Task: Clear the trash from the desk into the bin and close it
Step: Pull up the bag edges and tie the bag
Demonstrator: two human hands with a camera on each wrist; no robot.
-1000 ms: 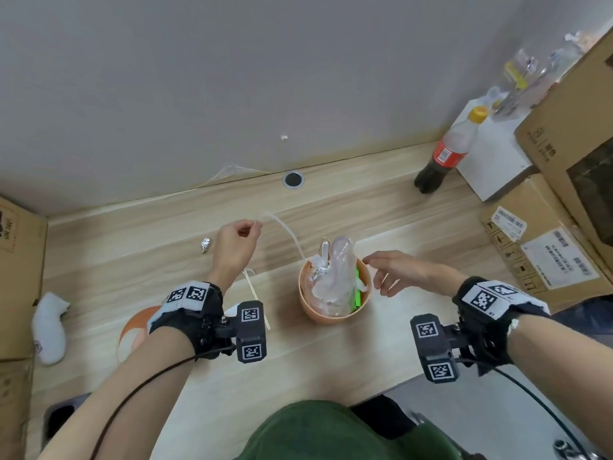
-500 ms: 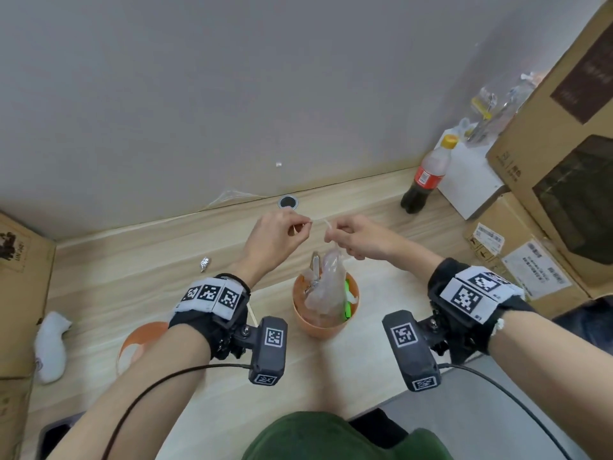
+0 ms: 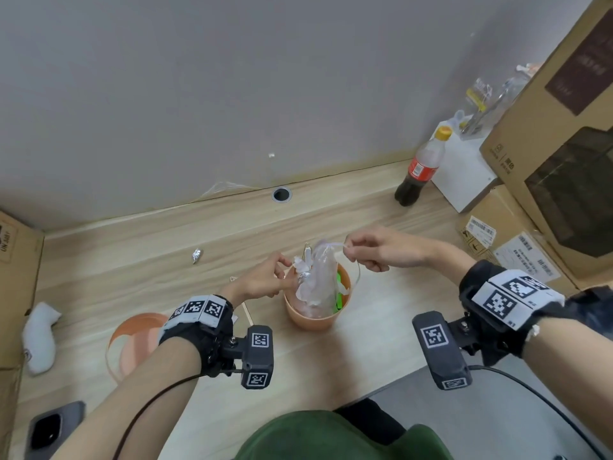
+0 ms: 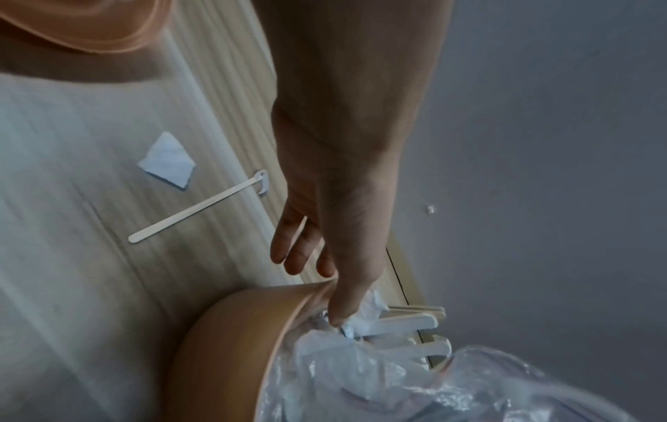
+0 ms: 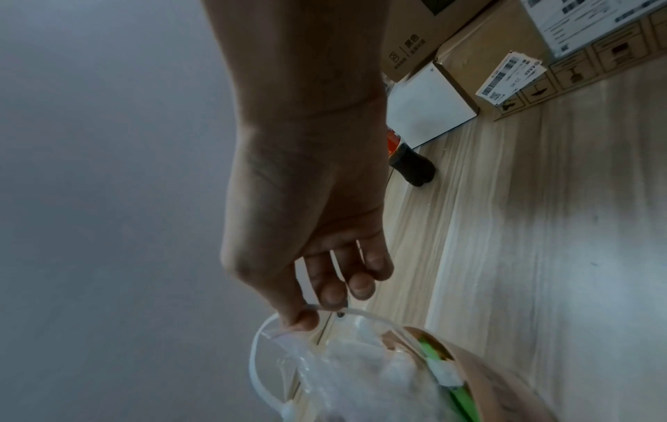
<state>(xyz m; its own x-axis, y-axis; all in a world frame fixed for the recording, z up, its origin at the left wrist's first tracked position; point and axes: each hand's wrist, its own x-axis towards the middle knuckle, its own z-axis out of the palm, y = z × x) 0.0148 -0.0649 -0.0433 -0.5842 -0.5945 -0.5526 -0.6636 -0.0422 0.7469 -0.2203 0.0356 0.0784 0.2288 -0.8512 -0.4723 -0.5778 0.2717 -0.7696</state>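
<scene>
A small orange bin [image 3: 311,318] stands at mid-desk, stuffed with a clear plastic bag [image 3: 320,277], white wads and something green. My right hand [image 3: 346,249] hovers just above the bag and pinches a thin white plastic strip [image 5: 258,371] between thumb and forefinger; the strip loops down into the bin [image 5: 501,382]. At the bin's left rim [image 4: 224,342], my left hand [image 3: 282,273] has its fingers fairly straight, one fingertip [image 4: 337,318] pressing on a white wad. The orange lid [image 3: 132,340] lies on the desk to the left.
On the desk left of the bin lie a foil ball [image 3: 196,255], a wooden stick [image 4: 194,211] and a paper scrap [image 4: 167,160]. A cola bottle [image 3: 418,171] and cardboard boxes [image 3: 517,247] crowd the right. A phone [image 3: 49,429] sits at front left.
My left hand let go of the strip and dropped to the bin's left rim. My right hand kept the strip and moved right, over the bag.
</scene>
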